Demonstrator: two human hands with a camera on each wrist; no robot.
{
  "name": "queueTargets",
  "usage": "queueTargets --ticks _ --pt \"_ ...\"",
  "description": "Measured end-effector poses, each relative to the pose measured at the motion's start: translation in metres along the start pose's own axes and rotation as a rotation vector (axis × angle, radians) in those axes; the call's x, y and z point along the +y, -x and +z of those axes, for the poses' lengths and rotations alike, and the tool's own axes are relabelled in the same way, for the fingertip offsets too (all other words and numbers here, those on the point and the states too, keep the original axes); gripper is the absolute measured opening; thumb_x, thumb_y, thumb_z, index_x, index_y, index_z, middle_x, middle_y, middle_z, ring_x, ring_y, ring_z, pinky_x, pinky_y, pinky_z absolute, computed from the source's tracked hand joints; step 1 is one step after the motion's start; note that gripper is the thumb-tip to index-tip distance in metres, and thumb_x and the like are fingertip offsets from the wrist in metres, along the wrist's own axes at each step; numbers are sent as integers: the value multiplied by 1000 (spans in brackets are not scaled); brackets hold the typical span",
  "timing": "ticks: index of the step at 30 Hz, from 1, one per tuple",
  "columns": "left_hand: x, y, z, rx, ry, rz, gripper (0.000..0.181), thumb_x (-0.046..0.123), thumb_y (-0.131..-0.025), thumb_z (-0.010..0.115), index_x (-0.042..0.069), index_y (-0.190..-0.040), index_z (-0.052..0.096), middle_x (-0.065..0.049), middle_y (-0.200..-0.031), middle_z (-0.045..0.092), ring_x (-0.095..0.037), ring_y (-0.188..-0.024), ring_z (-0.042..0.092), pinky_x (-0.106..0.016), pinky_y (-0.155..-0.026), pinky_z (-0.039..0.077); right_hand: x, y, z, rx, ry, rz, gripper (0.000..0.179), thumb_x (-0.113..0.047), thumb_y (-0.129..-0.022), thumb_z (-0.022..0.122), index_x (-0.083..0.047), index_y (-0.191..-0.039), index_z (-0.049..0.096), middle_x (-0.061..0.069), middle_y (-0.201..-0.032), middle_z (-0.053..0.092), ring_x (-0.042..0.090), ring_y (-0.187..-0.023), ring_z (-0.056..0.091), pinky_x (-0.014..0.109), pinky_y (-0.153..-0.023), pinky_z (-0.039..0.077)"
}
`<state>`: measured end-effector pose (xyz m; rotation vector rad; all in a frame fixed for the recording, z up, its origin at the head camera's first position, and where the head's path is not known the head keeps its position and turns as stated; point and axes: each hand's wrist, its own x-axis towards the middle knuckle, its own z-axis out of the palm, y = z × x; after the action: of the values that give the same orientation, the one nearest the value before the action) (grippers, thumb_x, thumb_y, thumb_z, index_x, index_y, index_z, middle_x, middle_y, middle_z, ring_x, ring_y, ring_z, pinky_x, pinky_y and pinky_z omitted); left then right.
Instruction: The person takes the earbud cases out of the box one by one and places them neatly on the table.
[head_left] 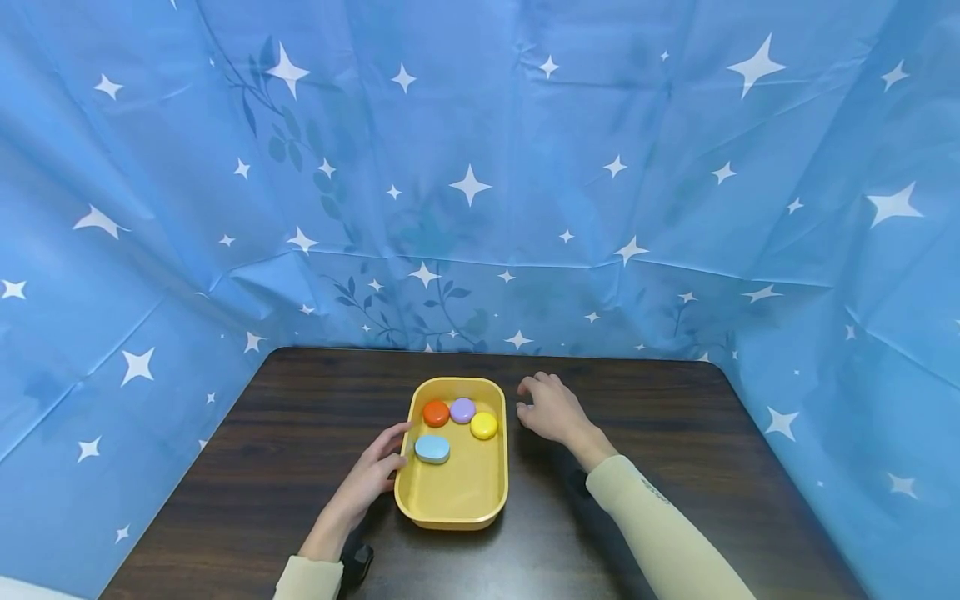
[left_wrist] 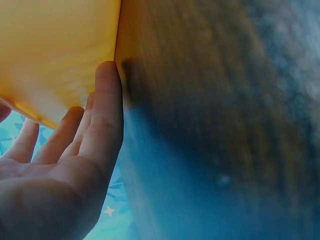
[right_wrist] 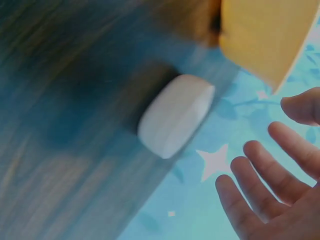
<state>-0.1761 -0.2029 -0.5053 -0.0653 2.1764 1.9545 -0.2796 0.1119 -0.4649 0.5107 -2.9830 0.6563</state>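
A yellow plastic tray [head_left: 457, 500] stands on the dark table, holding an orange round piece [head_left: 436, 413], a purple one [head_left: 462, 410], a yellow one [head_left: 483, 426] and a light blue rounded block [head_left: 432, 449]. My left hand [head_left: 369, 479] touches the tray's left side with extended fingers, some reaching its rim; in the left wrist view a finger [left_wrist: 107, 95] lies against the tray's wall. My right hand [head_left: 551, 408] hovers right of the tray's far end, holding nothing, fingers loosely bent. Near it, in the right wrist view, a whitish rounded block [right_wrist: 176, 116] rests on the table, hidden in the head view.
The dark wood-grain table [head_left: 300, 425] extends on both sides of the tray. A blue curtain with white stars [head_left: 480, 217] hangs behind the table's far edge and along its sides.
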Motion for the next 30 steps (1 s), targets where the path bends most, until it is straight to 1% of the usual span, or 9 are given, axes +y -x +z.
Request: queueTargets --ticks 8,13,20,30 --pt "0 0 0 -6 0 -4 56 10 -99 52 15 -154 42 -21 -158 36 -38 -128 54 -52 -92 54 -19 4 -9 60 37 -34 21 -22 -92 68 -10 -109 71 5 -105 63 23 -94 54 42 -82 53" --pt "0 -1 -1 -5 -2 -6 56 10 -99 52 15 -153 42 -22 -157 37 -38 -129 53 -52 -92 54 -31 6 -14 84 41 -59 22 -22 -93 68 -8 -109 71 6 -104 63 24 -92 54 41 -80 54" --pt "0 -1 0 -10 -11 -7 55 10 -99 51 15 -153 41 -22 -157 37 -39 -131 50 -53 -94 53 -46 7 -18 72 26 -76 27 -23 -93 67 -5 -114 71 8 -107 64 24 -93 54 41 -80 53" --pt "-2 0 0 -2 -5 5 55 9 -99 51 15 -153 42 -21 -158 36 -39 -133 49 -53 -95 53 -68 6 -17 49 48 -122 31 -27 -93 68 -7 -117 71 9 -112 65 25 -97 55 40 -83 54"
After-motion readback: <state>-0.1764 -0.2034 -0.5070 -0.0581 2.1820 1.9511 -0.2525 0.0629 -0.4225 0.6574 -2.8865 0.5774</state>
